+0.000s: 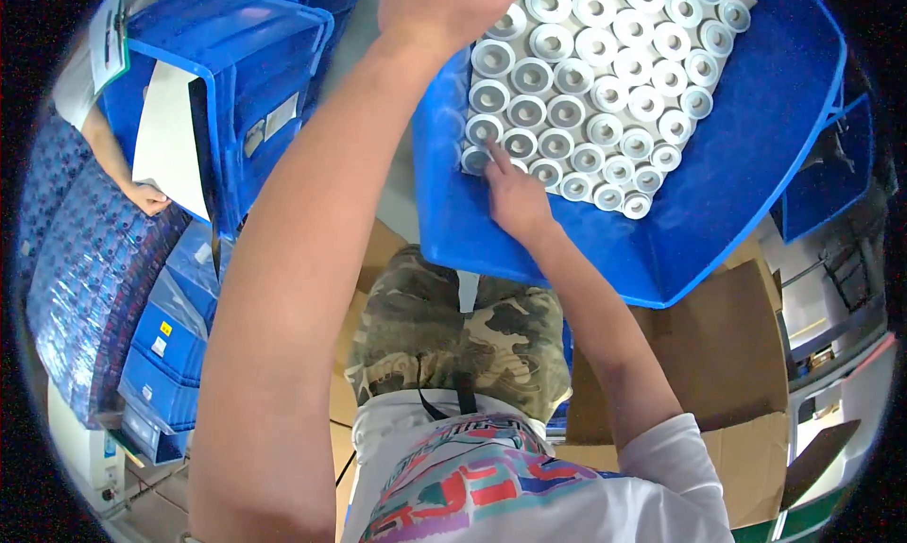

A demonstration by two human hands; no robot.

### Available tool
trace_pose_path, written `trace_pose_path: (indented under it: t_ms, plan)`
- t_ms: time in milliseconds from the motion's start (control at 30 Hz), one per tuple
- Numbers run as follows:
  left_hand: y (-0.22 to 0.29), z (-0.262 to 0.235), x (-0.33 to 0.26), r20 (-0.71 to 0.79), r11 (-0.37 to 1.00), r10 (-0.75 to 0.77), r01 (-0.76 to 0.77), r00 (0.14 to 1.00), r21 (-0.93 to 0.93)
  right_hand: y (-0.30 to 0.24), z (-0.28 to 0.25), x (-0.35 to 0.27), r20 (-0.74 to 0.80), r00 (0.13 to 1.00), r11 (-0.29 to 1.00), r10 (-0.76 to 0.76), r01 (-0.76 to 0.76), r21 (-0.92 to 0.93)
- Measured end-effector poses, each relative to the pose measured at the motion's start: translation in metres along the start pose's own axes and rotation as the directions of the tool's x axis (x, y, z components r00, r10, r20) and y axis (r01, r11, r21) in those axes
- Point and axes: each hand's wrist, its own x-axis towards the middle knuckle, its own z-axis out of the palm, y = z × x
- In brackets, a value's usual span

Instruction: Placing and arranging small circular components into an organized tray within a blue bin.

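Many round white-and-grey ring-shaped parts (566,110), each with a centre hole, stand in close rows on a pale sheet inside a large blue bin (605,260). My right hand (520,198) reaches over the near left corner of these rows. Its index finger is stretched out and its fingertips are at the corner rings, apparently touching one. Nothing lifted shows in that hand. My left hand (449,5) is at the top edge of the view, beside the bin's far left side. Its fingers are mostly cut off, so what they touch is hidden.
Another blue bin (255,52) with a white panel stands at left, where another person's hand (146,199) rests near it. Stacked blue boxes (165,345) and a plastic-wrapped stack (90,269) lie beyond. An open cardboard box (699,354) stands below the bin at right.
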Motion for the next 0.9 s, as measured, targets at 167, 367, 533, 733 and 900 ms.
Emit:
trace_pose_path:
  t_ms: [167, 367, 533, 733, 900]
  plan:
    - [-0.001, 0.003, 0.006, -0.138, 0.921, -0.003, -0.052, 0.99, -0.387, -0.002, 0.007, -0.011, 0.172, 0.985, 0.999, -0.032, 0.039, -0.038]
    - [-0.019, 0.009, -0.001, 0.085, 0.987, 0.013, -0.027, 0.996, 0.159, 0.003, 0.025, -0.01, 0.012, 0.998, 0.996, -0.068, 0.068, -0.055]
    - [-0.013, 0.003, 0.001, 0.105, 0.998, 0.008, -0.016, 0.994, 0.068, -0.014, -0.029, 0.019, -0.008, 0.999, 0.987, 0.052, -0.05, 0.154]
    - [-0.004, 0.008, 0.005, 0.104, 0.997, 0.015, -0.023, 0.994, 0.079, -0.005, -0.135, 0.119, -0.402, 0.876, 0.947, 0.268, -0.162, 0.278]
    - [-0.003, -0.006, 0.009, 0.145, 0.995, -0.015, 0.001, 0.989, 0.096, -0.009, -0.176, 0.188, -0.538, 0.839, 0.996, 0.082, -0.081, 0.026]
